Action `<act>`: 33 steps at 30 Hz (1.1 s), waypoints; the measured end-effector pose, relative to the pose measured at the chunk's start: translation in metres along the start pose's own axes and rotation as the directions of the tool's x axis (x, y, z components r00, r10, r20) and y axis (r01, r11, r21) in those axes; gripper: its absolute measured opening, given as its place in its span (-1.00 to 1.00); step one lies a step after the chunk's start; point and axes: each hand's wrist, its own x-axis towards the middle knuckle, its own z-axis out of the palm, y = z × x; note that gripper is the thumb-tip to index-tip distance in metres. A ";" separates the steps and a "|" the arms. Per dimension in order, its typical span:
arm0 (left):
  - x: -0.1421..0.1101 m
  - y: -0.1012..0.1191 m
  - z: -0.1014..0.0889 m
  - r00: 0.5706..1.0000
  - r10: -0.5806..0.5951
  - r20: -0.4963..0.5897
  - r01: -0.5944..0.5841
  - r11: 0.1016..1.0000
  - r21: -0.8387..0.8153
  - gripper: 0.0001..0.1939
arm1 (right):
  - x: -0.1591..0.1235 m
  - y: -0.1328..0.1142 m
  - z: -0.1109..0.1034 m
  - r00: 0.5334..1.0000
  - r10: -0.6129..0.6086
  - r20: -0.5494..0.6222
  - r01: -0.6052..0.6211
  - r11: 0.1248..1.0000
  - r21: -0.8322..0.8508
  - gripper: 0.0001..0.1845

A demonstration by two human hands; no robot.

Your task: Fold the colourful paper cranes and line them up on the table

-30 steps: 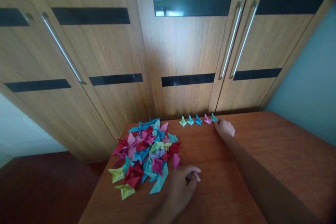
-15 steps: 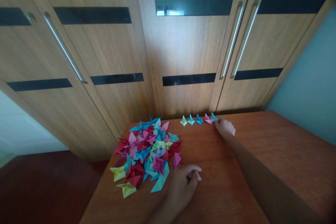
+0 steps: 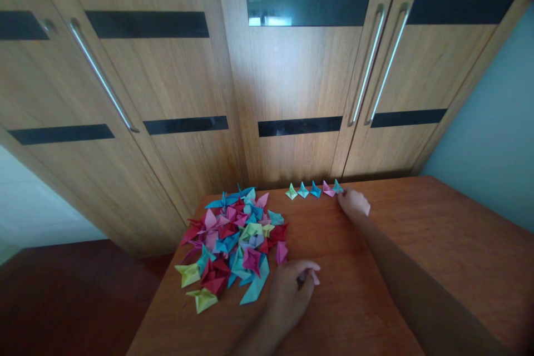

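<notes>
My right hand [image 3: 354,204] reaches to the back edge of the table, its fingertips pinched on a small teal folded-paper piece [image 3: 337,186]. That piece stands at the right end of a row, touching or almost touching a pink folded piece [image 3: 328,189]. Further left in the row are a blue piece [image 3: 316,189], a light teal one [image 3: 303,190] and a pale green one [image 3: 291,192]. My left hand [image 3: 294,292] rests on the table, fingers loosely curled, with a gap between thumb and forefinger and nothing visible in it. Just beyond it lies a magenta folded piece [image 3: 281,252].
A heap of colourful folded-paper pieces [image 3: 228,245] covers the table's left part, with yellow ones [image 3: 203,300] at its near edge. Behind the brown wooden table [image 3: 334,311] rises a wardrobe [image 3: 292,78] with long metal handles [image 3: 367,67]. A pale blue wall [image 3: 488,100] is at right.
My right hand has shifted slightly left with the teal piece, and the pink piece beside it has moved a little left too. My left hand and the heap are practically unchanged.
</notes>
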 end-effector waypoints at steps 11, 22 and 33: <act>-0.001 0.002 -0.001 1.000 -0.009 0.002 0.009 1.000 -0.014 -0.73 | -0.001 -0.004 -0.002 1.000 0.022 -0.002 -0.022 1.000 -0.002 -0.57; 0.000 0.001 -0.001 1.000 -0.003 0.007 0.003 1.000 -0.013 -0.73 | 0.002 -0.002 -0.003 1.000 0.017 -0.007 -0.016 1.000 0.023 -0.57; 0.000 0.003 -0.002 1.000 -0.010 0.014 0.010 1.000 0.009 -0.72 | -0.022 0.006 0.001 0.997 -0.066 -0.035 0.067 0.997 0.028 -0.61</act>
